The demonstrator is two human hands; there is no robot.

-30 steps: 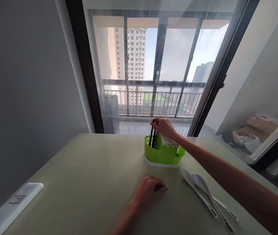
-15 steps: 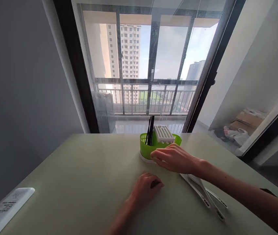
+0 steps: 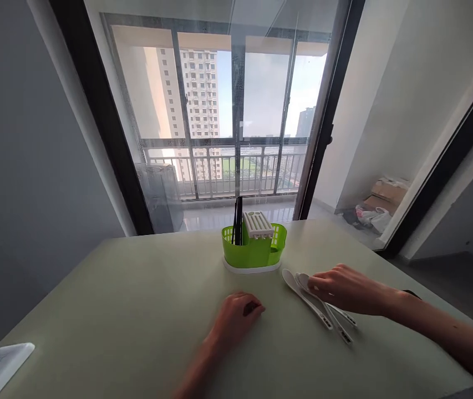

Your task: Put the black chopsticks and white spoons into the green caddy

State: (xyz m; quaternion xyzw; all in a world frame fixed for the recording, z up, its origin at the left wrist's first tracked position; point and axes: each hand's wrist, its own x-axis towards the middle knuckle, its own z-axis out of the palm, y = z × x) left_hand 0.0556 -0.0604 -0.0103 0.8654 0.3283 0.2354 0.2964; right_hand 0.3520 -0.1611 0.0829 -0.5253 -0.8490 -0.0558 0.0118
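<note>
Clearly, the white spoons (image 3: 309, 302) lie on the table (image 3: 136, 310), near the green caddy (image 3: 247, 257) on its near right — visible bowls pointing away and leftward, handles slanting diagonally back toward the near right. The right hand (image 3: 344, 288) curls its fingers over them — whether it grips one, I can't tell — while the left hand (image 3: 238, 318) rests loosely closed.

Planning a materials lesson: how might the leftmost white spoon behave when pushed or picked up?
The leftmost white spoon looks slim, so probably light. Its straight handle suggests stiffness. Its wide bowl should likely make it slide rather than roll.
</note>
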